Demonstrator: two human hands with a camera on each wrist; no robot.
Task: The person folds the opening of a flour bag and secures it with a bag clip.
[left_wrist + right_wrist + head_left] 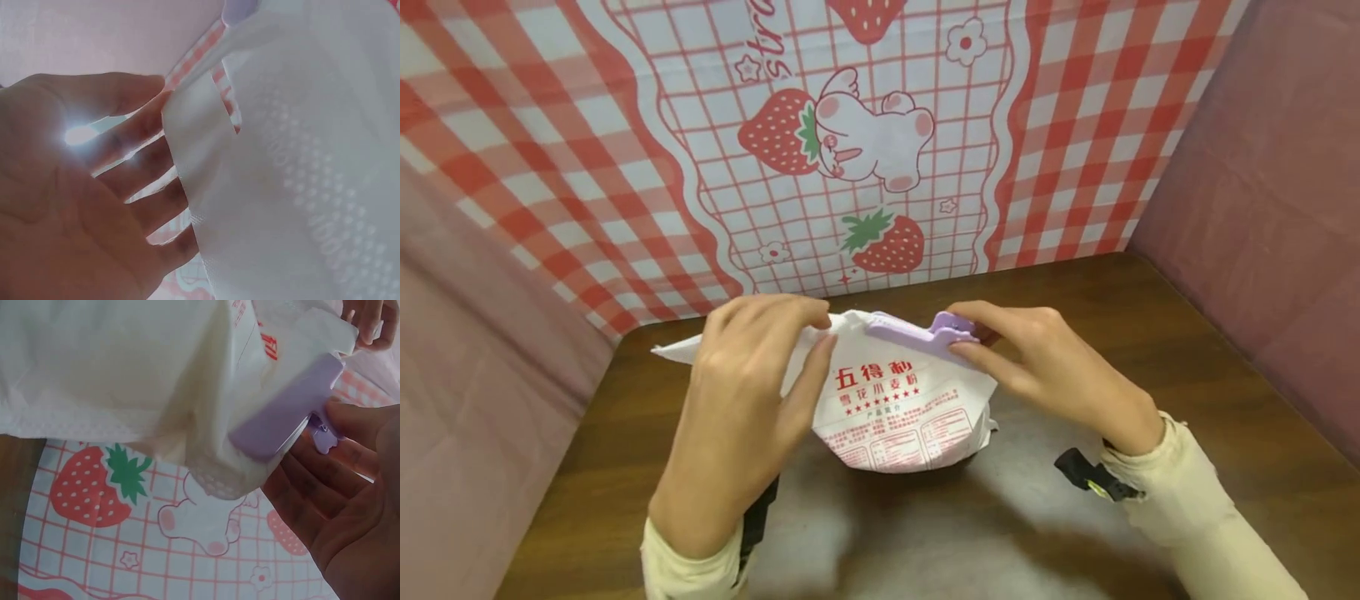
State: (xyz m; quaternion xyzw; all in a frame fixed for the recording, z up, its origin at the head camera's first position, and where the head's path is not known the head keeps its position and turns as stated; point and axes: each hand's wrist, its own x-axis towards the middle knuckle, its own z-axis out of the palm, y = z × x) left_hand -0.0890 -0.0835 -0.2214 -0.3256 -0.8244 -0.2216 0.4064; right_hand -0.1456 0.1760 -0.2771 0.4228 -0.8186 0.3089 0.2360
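A white flour bag (887, 400) with red Chinese lettering stands on the table, its top edge folded over. Along the right part of that fold sits a purple bag clip (910, 333), its long jaws lying across the bag; it also shows as a purple bar (287, 412) in the right wrist view. My right hand (1045, 358) pinches the clip's handles between thumb and fingers. With thumb in front and fingers behind, my left hand (745, 392) holds the bag's top edge left of the clip. A white corner (677, 350) of the bag sticks out beyond it.
Under the bag is a brown wooden table (1195, 400) with a pale sheen in front. A red-checked strawberry cloth (865, 150) hangs behind it, and pink curtains (1255, 192) close off both sides. Dark straps (1090, 475) sit at the cream sleeves.
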